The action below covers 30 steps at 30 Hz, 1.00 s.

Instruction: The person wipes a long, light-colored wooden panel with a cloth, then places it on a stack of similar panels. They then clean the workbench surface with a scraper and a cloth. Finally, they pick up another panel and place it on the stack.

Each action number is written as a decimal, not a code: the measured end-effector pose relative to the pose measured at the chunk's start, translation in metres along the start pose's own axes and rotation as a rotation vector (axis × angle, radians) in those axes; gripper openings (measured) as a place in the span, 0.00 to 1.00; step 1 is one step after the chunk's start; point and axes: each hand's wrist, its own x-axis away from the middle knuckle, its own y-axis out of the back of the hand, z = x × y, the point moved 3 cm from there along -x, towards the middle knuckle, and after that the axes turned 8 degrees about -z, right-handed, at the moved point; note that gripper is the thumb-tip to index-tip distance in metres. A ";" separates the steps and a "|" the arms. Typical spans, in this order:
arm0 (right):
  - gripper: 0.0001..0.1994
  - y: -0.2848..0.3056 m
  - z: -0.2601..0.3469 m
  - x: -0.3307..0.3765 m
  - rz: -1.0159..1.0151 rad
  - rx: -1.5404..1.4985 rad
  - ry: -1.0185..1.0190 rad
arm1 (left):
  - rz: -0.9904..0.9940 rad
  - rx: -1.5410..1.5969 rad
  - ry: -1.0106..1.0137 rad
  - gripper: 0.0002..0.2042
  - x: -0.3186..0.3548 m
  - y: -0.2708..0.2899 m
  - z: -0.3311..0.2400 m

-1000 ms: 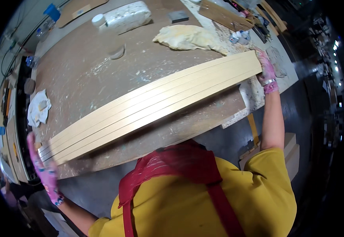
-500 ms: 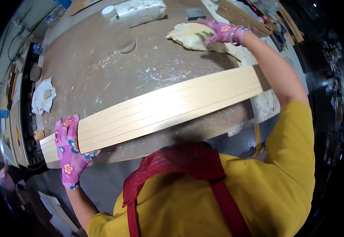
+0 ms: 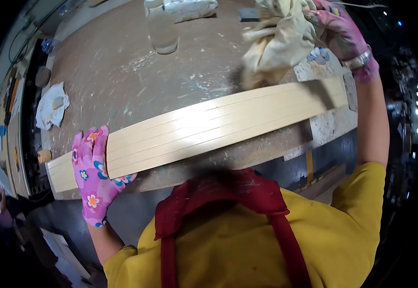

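Note:
A long pale wooden board (image 3: 194,125) with several fine lines along it lies slantwise across the worktable. Over its left end rests my left hand (image 3: 95,168) in a pink flowered glove, fingers laid across the top and thumb by the near edge, holding it. At the upper right my right hand (image 3: 341,31), in a matching glove, is closed on a crumpled cream cloth (image 3: 285,38). The cloth hangs above the board's far right part, blurred at its lower end. Some of the right fingers are hidden behind its folds.
A clear bottle (image 3: 163,36) stands on the scuffed brown worktable (image 3: 122,86), near a white wrapped bundle (image 3: 190,9). A dark grey block (image 3: 248,15) is beyond. A white rag (image 3: 52,106) lies at the left, above a small tan piece (image 3: 44,156).
My right hand has lifted the cream cloth off the table and moved right with it. The board and my left hand appear slightly farther right in the picture.

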 end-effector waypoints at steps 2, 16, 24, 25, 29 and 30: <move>0.12 -0.074 0.047 0.024 0.134 0.143 -0.118 | -0.001 0.018 -0.003 0.47 0.001 -0.001 0.002; 0.14 0.139 -0.114 0.201 -0.824 0.828 -0.153 | -0.012 0.081 -0.010 0.52 0.000 0.000 0.003; 0.14 -0.138 -0.025 0.119 -0.151 0.953 0.430 | -0.030 0.031 -0.008 0.48 0.008 0.001 -0.002; 0.12 -0.129 -0.044 0.119 -0.195 1.096 0.462 | -0.018 0.006 0.021 0.48 0.008 0.001 -0.002; 0.06 0.037 -0.083 0.148 -0.405 1.378 -0.016 | 0.015 0.022 0.065 0.49 0.009 0.001 -0.001; 0.07 0.009 -0.073 0.143 -0.352 1.271 0.068 | -0.007 0.032 0.051 0.49 0.007 0.000 -0.003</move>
